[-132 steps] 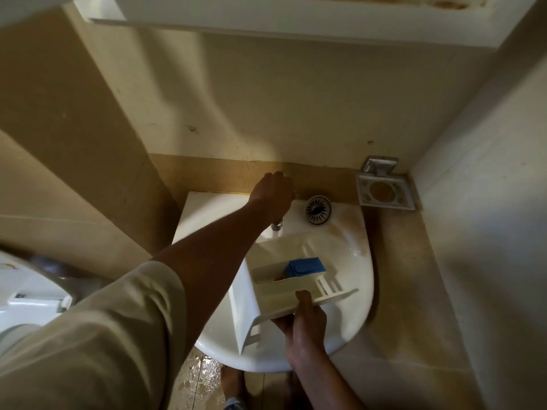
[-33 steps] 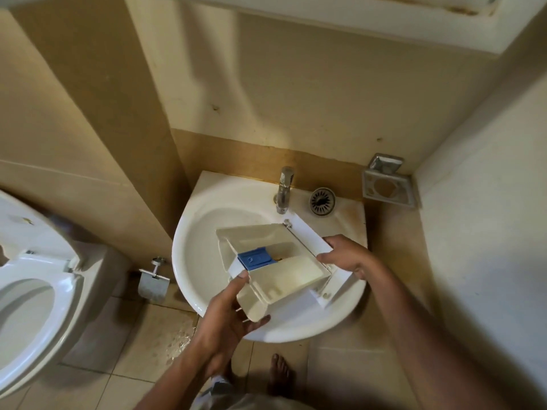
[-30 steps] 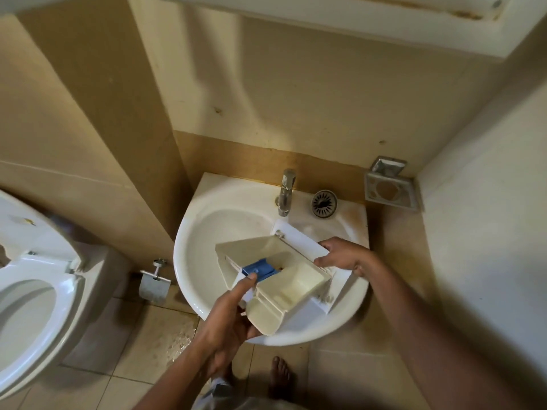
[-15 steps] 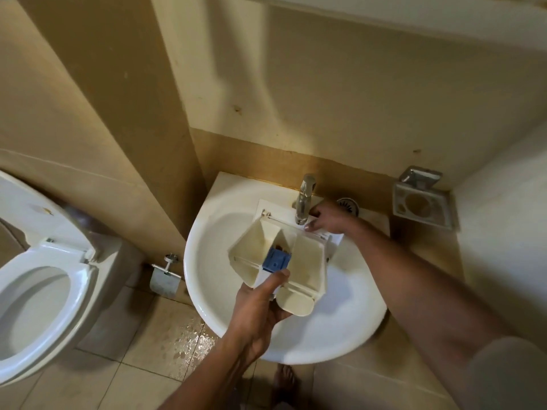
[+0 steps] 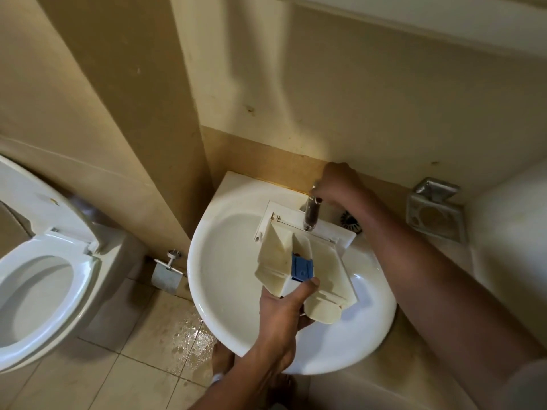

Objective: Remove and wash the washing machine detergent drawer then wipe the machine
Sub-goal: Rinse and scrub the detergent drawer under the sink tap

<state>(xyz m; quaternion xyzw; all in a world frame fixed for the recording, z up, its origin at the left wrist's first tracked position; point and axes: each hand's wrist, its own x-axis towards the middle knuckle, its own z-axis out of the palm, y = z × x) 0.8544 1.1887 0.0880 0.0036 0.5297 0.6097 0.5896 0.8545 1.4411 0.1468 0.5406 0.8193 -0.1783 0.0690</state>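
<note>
The right hand (image 5: 334, 184), which half a second ago steadied the drawer's front panel, has risen to the top of the tap (image 5: 310, 213) at the back rim of the sink (image 5: 225, 261), fingers curled around the tap head; no water shows at the spout yet. This suggests rinsing is about to start, so the task stands at the wash step, with wiping the machine still ahead. The detergent drawer (image 5: 322, 261) now lies lengthwise over the sink basin, its front panel directly below the tap spout and its open compartments facing up, the blue insert (image 5: 302, 265) toward the near end. The left hand (image 5: 284, 306) alone supports it from the near rim of the sink, palm under the drawer's end, thumb pressed on top beside the insert.
</note>
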